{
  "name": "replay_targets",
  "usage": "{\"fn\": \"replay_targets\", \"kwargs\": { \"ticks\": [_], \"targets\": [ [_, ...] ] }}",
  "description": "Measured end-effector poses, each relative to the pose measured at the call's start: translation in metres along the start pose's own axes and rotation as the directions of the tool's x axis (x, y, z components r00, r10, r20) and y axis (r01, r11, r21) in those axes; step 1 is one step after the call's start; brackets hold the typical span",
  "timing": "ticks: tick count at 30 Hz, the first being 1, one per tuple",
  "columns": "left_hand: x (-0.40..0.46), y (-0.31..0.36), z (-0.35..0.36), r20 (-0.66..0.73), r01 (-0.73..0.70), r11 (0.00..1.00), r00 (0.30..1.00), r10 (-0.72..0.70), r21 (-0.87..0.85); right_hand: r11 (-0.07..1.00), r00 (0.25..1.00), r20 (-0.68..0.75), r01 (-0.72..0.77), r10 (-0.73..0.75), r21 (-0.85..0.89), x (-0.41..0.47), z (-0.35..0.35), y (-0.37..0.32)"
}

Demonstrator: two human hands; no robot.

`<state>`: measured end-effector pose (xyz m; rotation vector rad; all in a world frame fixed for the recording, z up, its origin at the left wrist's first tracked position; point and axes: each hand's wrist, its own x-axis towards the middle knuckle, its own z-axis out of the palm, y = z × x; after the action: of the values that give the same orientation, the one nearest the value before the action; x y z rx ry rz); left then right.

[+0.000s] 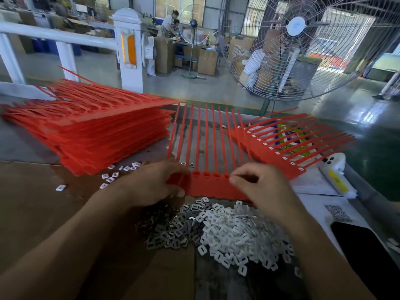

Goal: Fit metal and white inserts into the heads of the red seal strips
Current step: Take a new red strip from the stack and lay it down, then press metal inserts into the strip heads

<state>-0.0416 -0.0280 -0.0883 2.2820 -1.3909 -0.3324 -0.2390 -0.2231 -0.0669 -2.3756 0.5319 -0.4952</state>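
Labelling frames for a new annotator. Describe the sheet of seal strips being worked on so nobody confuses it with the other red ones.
Start at the big pile of white inserts near the table's front edge. Directly behind it lies the sheet of seal strips, gripped by the left hand and right hand. Unlike the tall stack at left and the fanned sheet at right, its tails point straight away and its visible heads are empty.

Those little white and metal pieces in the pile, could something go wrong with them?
Maybe. The white inserts and metal inserts lie loose under both forearms, so a sleeve-less sweep could scatter them. Some strays already sit by the red stack. The right hand pinches something tiny at the red strip heads; it might drop.
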Motion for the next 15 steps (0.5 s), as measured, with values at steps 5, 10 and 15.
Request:
{"fn": "replay_targets", "kwargs": {
  "ticks": [5, 10, 15],
  "targets": [
    [-0.004, -0.003, 0.002, -0.047, -0.038, 0.999, 0.998, 0.038, -0.006, 0.944, 0.926, 0.281, 0.3, -0.254, -0.135, 0.0, 0.041, -0.029],
    [-0.005, -0.003, 0.004, -0.085, -0.049, 0.999, 0.995, 0.05, 0.01, 0.948, 0.94, 0.27, 0.261, -0.207, -0.183, 0.0, 0.048, -0.031],
    [-0.005, -0.001, 0.006, -0.078, -0.057, 0.997, 0.995, 0.06, 0.05, 0.958, 0.939, 0.276, 0.251, -0.206, -0.137, 0.0, 0.051, -0.033]
  ]
}}
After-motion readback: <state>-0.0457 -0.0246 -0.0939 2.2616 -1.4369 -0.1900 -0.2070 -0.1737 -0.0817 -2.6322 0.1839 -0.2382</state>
